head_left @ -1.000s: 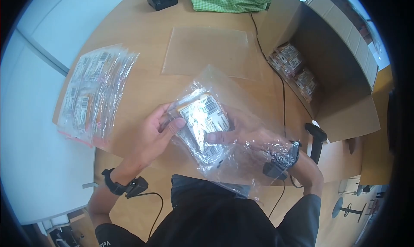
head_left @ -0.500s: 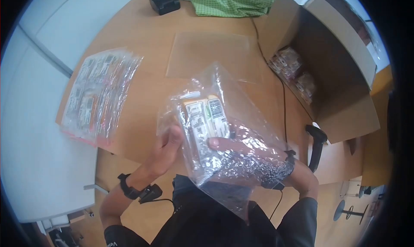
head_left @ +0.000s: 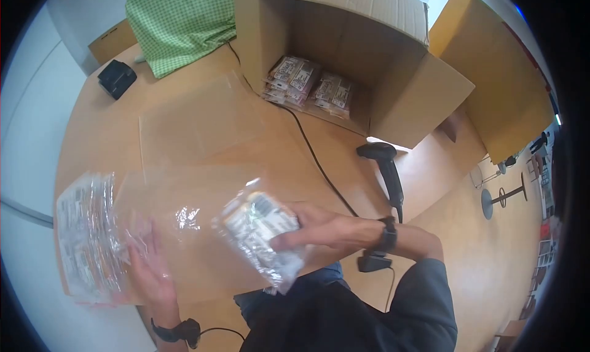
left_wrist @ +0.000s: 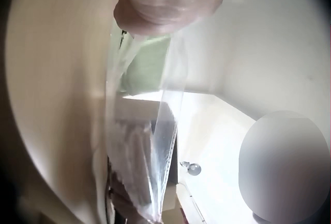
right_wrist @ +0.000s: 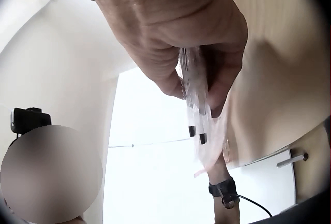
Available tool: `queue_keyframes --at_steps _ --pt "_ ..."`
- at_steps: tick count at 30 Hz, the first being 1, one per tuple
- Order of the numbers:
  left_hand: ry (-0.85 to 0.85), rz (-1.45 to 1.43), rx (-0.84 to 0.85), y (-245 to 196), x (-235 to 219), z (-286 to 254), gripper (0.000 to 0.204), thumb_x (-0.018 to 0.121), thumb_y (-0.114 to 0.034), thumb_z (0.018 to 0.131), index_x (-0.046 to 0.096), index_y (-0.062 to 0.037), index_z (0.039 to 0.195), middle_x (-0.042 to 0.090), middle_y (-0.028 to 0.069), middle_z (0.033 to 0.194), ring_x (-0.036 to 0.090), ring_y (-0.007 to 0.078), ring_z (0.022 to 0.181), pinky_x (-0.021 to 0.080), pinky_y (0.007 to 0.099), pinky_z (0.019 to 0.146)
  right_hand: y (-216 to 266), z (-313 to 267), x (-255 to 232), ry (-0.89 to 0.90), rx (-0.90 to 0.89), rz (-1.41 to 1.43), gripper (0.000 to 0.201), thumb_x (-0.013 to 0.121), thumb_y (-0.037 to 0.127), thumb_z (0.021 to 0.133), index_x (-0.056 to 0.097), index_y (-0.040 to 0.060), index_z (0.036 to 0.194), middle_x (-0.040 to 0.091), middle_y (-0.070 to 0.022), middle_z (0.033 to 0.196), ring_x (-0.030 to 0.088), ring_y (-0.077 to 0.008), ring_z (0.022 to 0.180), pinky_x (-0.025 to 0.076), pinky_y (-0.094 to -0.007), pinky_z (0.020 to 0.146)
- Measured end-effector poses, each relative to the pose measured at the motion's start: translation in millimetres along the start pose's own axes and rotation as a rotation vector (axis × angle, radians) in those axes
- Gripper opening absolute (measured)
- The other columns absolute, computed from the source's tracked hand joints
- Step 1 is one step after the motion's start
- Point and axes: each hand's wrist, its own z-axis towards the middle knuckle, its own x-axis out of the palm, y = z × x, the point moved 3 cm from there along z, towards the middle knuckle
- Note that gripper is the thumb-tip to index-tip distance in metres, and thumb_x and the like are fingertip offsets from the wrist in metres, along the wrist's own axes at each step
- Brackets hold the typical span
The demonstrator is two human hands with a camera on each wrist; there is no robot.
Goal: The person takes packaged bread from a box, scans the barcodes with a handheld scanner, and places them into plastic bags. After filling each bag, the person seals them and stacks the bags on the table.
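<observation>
Labelled plastic packet (head_left: 260,222) pinched in the right grip (head_left: 314,225), thumb across the label face, fingers behind; in the right wrist view it is seen edge-on between them. It is held up at the near edge of the counter (head_left: 279,152). Left grip (head_left: 149,273) is placed at the clear plastic bag (head_left: 200,232); whether the film is pinched or merely touched cannot be told.

Handling, as judged: packet probably light, moderately stiff at the labelled core, its loose film margin limp and slippery. Contents are blurred. Best taken by the firm middle, thumb flat on the label, loose film avoided. Bag judged nearly weightless, floppy, best held by a rim.

Long axis of the packet is slanted in the head view: one end pointed forward and left, the other back towards the torso; label turned upward.

Farther left, a stack of bagged packets (head_left: 89,244) is laid on the counter.
</observation>
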Motion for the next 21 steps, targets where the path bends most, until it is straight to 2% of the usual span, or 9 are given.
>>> queue_keyframes --at_steps 1,3,7,11,14,16,17,20,21 --pt "-0.044 0.031 0.006 0.6 -11.9 -2.0 0.057 0.044 -0.023 0.113 0.025 0.0007 0.161 0.040 0.0201 0.160 0.042 0.0360 0.146 0.032 0.0456 0.127 3.9 -11.4 -6.9 -0.002 -0.003 -0.001 0.050 0.076 0.013 0.094 0.056 0.0015 0.138 0.071 -0.0065 0.122 0.068 -0.0147 0.109 0.055 -0.0312 0.097" --pt "-0.046 0.151 -0.016 7.3 -34.0 -10.7 0.058 0.047 -0.020 0.111 0.025 0.0014 0.160 0.040 0.0210 0.159 0.045 0.0370 0.143 0.034 0.0470 0.125 14.5 -36.9 -27.4 -0.387 0.031 0.092 0.045 0.073 0.014 0.096 0.057 0.0013 0.136 0.072 -0.0062 0.121 0.069 -0.0159 0.110 0.057 -0.0320 0.094" --pt "-0.036 0.392 0.033 8.6 -31.5 -21.4 0.063 0.057 -0.010 0.107 0.025 0.0016 0.159 0.041 0.0244 0.157 0.052 0.0386 0.137 0.039 0.0488 0.121 56.2 -46.0 -79.7 -0.873 -0.313 0.232 0.031 0.067 0.024 0.101 0.064 0.0037 0.124 0.067 -0.0028 0.110 0.064 -0.0110 0.098 0.053 -0.0317 0.082" --pt "-0.065 0.533 0.059 7.3 -16.8 -30.9 0.070 0.058 -0.008 0.104 0.020 -0.0003 0.161 0.038 0.0275 0.157 0.049 0.0396 0.141 0.041 0.0498 0.117 98.2 -6.6 -194.2 -1.240 -0.592 0.346 0.034 0.062 0.010 0.100 0.059 -0.0040 0.130 0.065 -0.0117 0.118 0.063 -0.0237 0.109 0.053 -0.0388 0.091" --pt "-0.057 0.503 0.093 8.9 -15.1 -33.5 0.073 0.060 -0.009 0.103 0.019 -0.0018 0.162 0.037 0.0275 0.157 0.052 0.0409 0.138 0.040 0.0499 0.117 95.5 -5.3 -264.5 -1.070 -0.645 -0.471 0.043 0.060 -0.001 0.093 0.057 -0.0025 0.135 0.064 -0.0198 0.120 0.063 -0.0315 0.114 0.052 -0.0424 0.094" --pt "-0.053 0.559 0.159 10.3 -15.6 -34.3 0.073 0.060 -0.008 0.103 0.019 -0.0019 0.162 0.036 0.0278 0.157 0.053 0.0420 0.137 0.040 0.0495 0.118 92.6 1.4 -289.8 -0.671 -0.502 -1.363 0.052 0.058 -0.008 0.086 0.057 0.0016 0.137 0.063 -0.0252 0.120 0.063 -0.0363 0.116 0.052 -0.0442 0.094" --pt "-0.052 0.559 0.160 9.9 -14.4 -34.1 0.073 0.060 -0.008 0.103 0.019 -0.0019 0.162 0.036 0.0278 0.157 0.053 0.0420 0.137 0.040 0.0495 0.118 95.6 10.5 -284.1 -0.672 -0.504 -1.362 0.052 0.058 -0.008 0.086 0.057 0.0016 0.137 0.063 -0.0252 0.120 0.063 -0.0363 0.116 0.052 -0.0442 0.094" --pt "-0.056 0.545 0.132 9.9 -15.0 -33.9 0.072 0.059 -0.007 0.103 0.018 -0.0002 0.162 0.036 0.0276 0.158 0.052 0.0415 0.138 0.039 0.0492 0.118 89.4 24.8 -286.6 -1.101 -0.146 -0.616 0.055 0.057 -0.010 0.083 0.058 0.0015 0.136 0.064 -0.0251 0.121 0.062 -0.0365 0.116 0.052 -0.0441 0.094" --pt "-0.040 0.547 0.141 10.8 -16.0 -33.4 0.072 0.059 -0.007 0.102 0.019 0.0003 0.162 0.037 0.0272 0.158 0.052 0.0413 0.139 0.039 0.0492 0.118 86.3 21.5 -284.6 -1.034 -0.203 -0.798 0.055 0.058 -0.010 0.083 0.059 0.0024 0.136 0.065 -0.0232 0.120 0.063 -0.0346 0.116 0.053 -0.0427 0.093"
